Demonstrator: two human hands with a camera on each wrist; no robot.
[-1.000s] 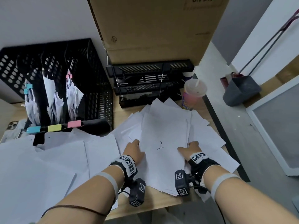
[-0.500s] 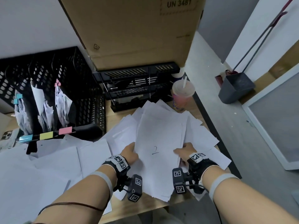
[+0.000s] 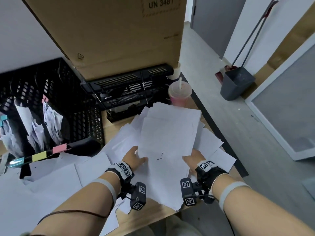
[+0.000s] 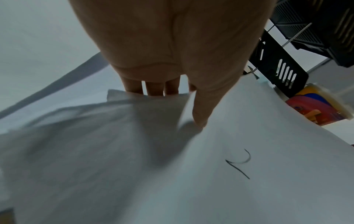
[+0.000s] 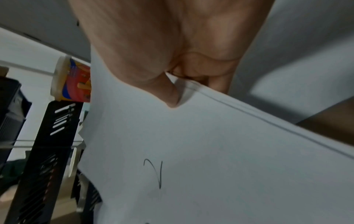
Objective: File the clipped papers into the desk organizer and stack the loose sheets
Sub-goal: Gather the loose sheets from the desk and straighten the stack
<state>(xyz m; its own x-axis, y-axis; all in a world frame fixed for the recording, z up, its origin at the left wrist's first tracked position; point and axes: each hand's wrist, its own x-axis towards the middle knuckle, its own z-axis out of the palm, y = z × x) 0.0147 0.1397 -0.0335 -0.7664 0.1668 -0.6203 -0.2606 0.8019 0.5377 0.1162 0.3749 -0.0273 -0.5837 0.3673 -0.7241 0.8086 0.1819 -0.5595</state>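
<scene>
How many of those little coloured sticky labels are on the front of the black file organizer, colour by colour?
Blue label: 1
Yellow label: 1
Pink label: 1
Total: 3, in a row along the front edge of the black desk organizer.
</scene>
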